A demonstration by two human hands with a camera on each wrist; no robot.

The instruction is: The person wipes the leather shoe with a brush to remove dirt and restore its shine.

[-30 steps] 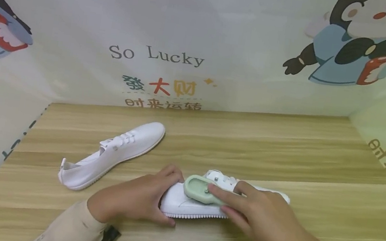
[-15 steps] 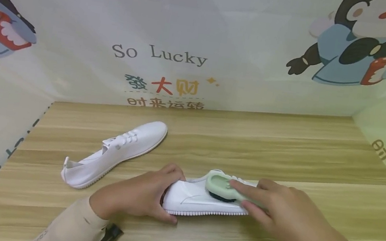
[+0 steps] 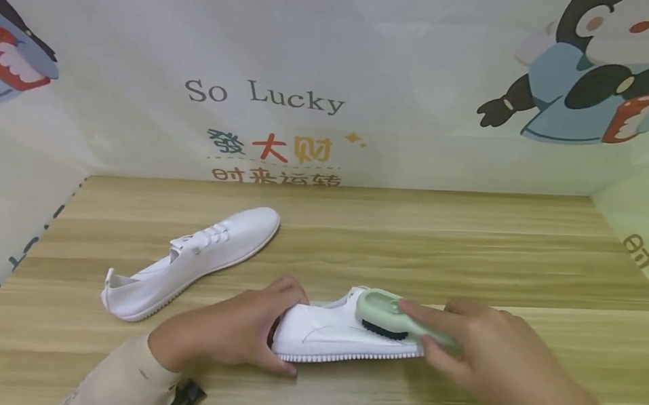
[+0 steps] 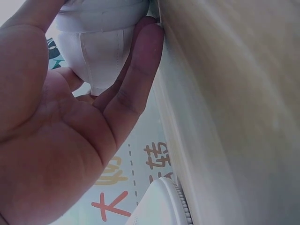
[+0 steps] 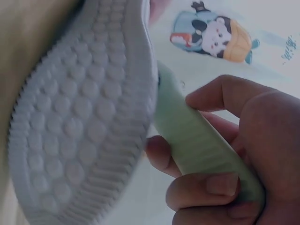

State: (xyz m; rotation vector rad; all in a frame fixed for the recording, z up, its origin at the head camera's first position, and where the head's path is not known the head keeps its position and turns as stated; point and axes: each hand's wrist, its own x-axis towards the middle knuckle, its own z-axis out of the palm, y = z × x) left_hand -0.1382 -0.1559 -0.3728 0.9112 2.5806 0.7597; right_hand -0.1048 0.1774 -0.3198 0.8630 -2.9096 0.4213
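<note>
A white lace-up shoe (image 3: 313,332) is tilted on its side in front of me, toe to the right. My left hand (image 3: 237,328) grips its heel, thumb and fingers on either side; the left wrist view shows the heel's back seam (image 4: 101,56) between them. My right hand (image 3: 494,365) holds a pale green brush (image 3: 378,305) by its handle, index finger stretched along the back. Its dark bristles (image 3: 384,331) meet the shoe's side near the laces. In the right wrist view the knobbly sole (image 5: 75,117) faces the camera. The brush and right hand hide the toe in the head view.
A second white shoe (image 3: 193,266) stands upright to the left, toe pointing back and right. Both rest on a wood-grain tabletop (image 3: 448,246). Printed cloth walls (image 3: 411,104) enclose the back and sides. Black straps or mounts (image 3: 186,398) sit at both wrists.
The right hand has slid the brush rightward along the shoe's side, from near the heel to beside the laces. The left hand keeps its grip on the heel, and the second shoe stays put.
</note>
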